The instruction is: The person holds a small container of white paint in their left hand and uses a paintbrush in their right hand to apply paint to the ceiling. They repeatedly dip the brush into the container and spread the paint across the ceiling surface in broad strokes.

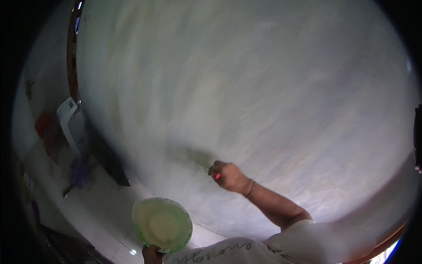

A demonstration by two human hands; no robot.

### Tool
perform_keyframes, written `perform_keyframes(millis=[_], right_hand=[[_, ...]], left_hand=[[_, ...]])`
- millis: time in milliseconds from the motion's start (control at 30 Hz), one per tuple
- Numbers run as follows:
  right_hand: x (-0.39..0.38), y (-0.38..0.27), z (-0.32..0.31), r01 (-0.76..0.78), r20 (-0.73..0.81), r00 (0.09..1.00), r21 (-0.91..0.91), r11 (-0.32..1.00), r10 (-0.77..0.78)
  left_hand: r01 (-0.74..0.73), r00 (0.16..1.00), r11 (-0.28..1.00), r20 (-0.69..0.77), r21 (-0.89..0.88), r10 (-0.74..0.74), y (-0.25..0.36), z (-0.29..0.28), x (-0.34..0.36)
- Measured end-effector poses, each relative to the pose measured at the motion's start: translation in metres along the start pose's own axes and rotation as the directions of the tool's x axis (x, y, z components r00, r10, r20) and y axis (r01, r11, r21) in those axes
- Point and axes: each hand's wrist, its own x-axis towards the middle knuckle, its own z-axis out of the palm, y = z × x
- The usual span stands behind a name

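- At the far left, a white plastic chair [69, 121] with a curved back stands on the pale tiled floor [103, 220]; a red object [43, 124] behind it and a purple one [79, 172] below it are too blurred to make out.
- Low in the picture, the left hand [151, 254] grips the near rim of a round, shallow bowl [162, 224] with a green-speckled edge. It holds a smooth, pale creamy paste. Only the fingertips curled over the rim show; the rest of the hand is cut off by the lower edge.
- The wall [246, 88] fills most of the view: a matt, off-white surface with broad streaks and a darker greenish patch just left of the right hand.
- The right hand [227, 175], a thin bangle at its wrist, is pressed against the wall, fingers closed together round a small tool [216, 176]. Only a red bit shows; its working end is hard to see.
- A white shirt [246, 248] covers the lower right.
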Motion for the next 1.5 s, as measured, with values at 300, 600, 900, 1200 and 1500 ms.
perform_keyframes(millis=[300, 600, 900, 1200, 1500], right_hand=[[0.007, -0.105, -0.331, -0.049, -0.626, 0.42, -0.739, 0.672, -0.657], [-0.036, -0.112, -0.137, 0.194, -0.072, 0.954, -0.59, 0.784, -0.29], [0.028, -0.113, -0.251, -0.026, -0.332, 0.942, -0.216, 0.976, -0.048], [0.121, -0.105, -0.346, -0.088, -0.492, 0.653, -0.805, 0.587, -0.576], [0.117, -0.103, -0.25, 0.271, -0.153, 0.91, -0.482, 0.833, -0.384]], left_hand=[[-0.072, 0.962, 0.991, 0.269, 0.112, 0.04, -0.003, -0.043, 0.056], [-0.165, 0.98, 0.821, 0.188, 0.547, 0.072, 0.006, -0.07, 0.087], [-0.495, 0.868, 0.456, 0.391, 0.739, 0.308, 0.002, -0.071, 0.071], [-0.152, 0.988, 0.722, 0.089, 0.675, 0.124, 0.004, -0.046, 0.052], [-0.468, 0.877, 0.485, 0.319, 0.739, 0.361, -0.029, -0.087, 0.083]])
